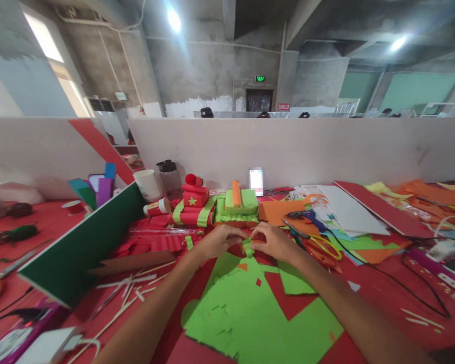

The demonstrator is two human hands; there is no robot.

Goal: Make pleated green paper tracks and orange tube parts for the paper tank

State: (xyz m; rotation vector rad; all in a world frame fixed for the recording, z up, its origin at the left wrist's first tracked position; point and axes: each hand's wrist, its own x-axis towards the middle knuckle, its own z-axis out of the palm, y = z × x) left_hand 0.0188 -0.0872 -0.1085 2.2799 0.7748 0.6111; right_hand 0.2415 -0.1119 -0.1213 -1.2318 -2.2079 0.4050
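Note:
At the near side of a paper tank model, my left hand [223, 239] and my right hand [270, 242] face each other with fingertips close together. Both are closed in a pinch on a small green paper strip [247, 247]; its far end is hidden by the fingers. The green tank [242, 199] has an orange tube [236, 193] as its barrel and stands just beyond my hands. To its left is a red paper tank [194, 202] with green bands and a star. Under my wrists lies a large green sheet [246, 308] with ragged edges and small scraps on it.
Yellow-handled scissors [328, 246] and a blue glue gun [314, 220] with a trailing cord lie right of my hands. A dark green board [87, 242] leans at left, near a white cup [147, 184]. A lit phone [256, 182] stands against the pale partition [307, 149].

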